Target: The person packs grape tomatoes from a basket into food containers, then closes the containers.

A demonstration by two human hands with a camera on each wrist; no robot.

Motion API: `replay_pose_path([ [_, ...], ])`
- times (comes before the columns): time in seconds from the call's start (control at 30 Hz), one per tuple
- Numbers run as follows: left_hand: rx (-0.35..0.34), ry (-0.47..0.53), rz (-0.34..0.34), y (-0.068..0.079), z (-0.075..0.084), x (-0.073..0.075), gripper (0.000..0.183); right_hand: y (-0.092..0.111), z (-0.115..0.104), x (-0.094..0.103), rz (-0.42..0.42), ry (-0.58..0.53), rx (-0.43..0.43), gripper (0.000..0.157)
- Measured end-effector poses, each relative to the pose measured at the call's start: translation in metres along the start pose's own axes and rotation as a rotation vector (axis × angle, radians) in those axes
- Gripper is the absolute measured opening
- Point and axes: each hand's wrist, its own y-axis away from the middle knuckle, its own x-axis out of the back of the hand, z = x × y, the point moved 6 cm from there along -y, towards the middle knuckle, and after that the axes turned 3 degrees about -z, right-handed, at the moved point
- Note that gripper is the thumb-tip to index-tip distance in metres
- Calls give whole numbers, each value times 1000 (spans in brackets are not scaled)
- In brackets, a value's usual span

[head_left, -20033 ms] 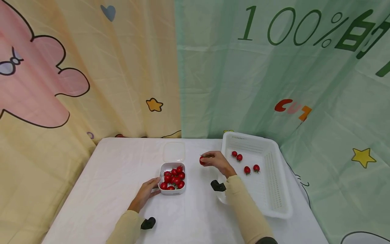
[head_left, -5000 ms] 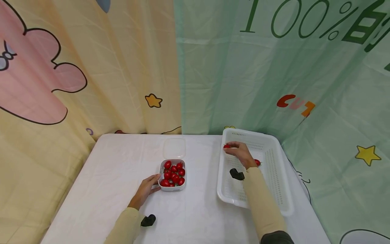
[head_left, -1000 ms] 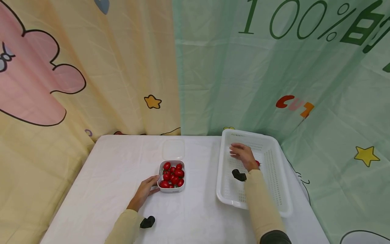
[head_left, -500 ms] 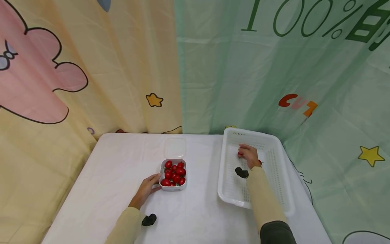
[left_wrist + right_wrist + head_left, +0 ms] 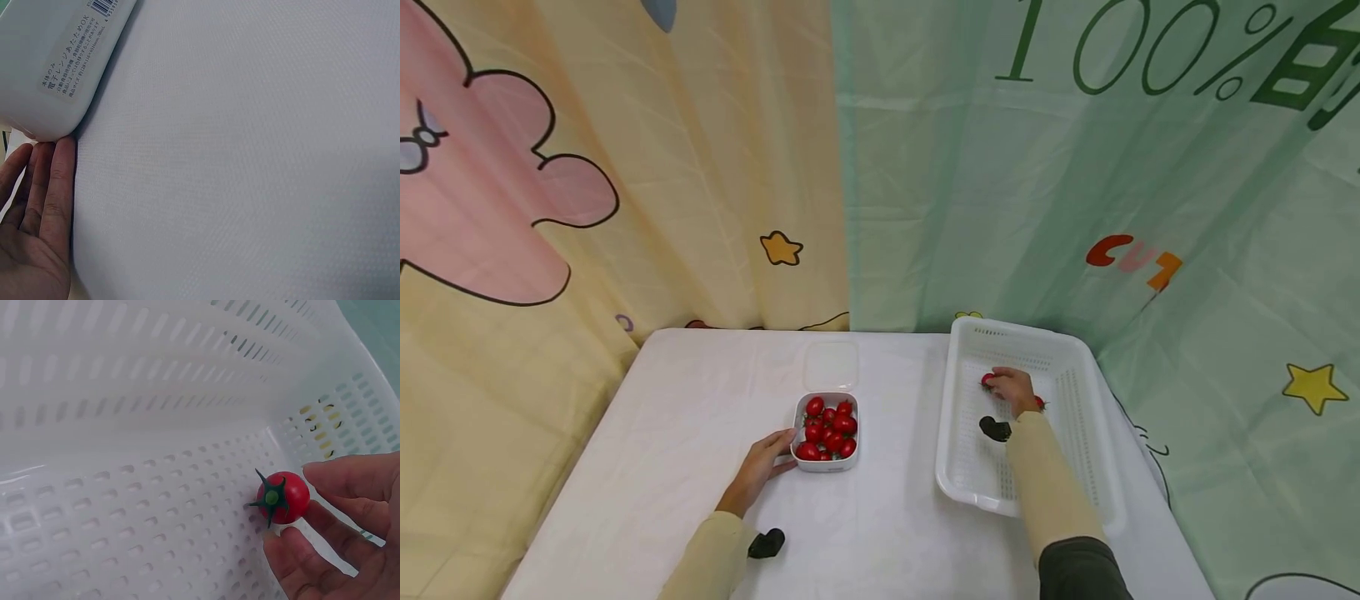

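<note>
In the head view my left hand (image 5: 757,471) rests against the left side of a white lidless box (image 5: 823,467) that holds several red cherry tomatoes (image 5: 833,439). Its fingers lie fairly straight, and the left wrist view shows the fingertips (image 5: 61,147) touching the box's lower edge. Over on the right, my right hand (image 5: 1012,387) is inside a white basket (image 5: 970,487), its thumb and fingers curled round one cherry tomato (image 5: 284,499) with a green stem top. Whether that tomato is off the basket floor I cannot tell. A second tomato (image 5: 1040,402) shows partly behind the right wrist.
A clear lid (image 5: 831,365) lies behind the box. White cloth (image 5: 880,533) covers the table, with patterned curtains (image 5: 917,208) hanging along its back and sides. Black wrist cameras (image 5: 766,543) stick out from both sleeves.
Fewer tomatoes lie in the basket than 20 seconds ago, when the right hand held one between basket and box. Lately the right hand moved rightward and down onto another. The left hand stayed.
</note>
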Motion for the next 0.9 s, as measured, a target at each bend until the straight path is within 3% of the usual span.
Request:
replay_pose_path([
  [0.27, 9, 7, 10, 1, -1, 0, 67, 1, 4, -12, -78, 43, 5, 45],
  [0.9, -10, 3, 2, 2, 2, 0, 67, 3, 3, -36, -224, -89, -26, 39],
])
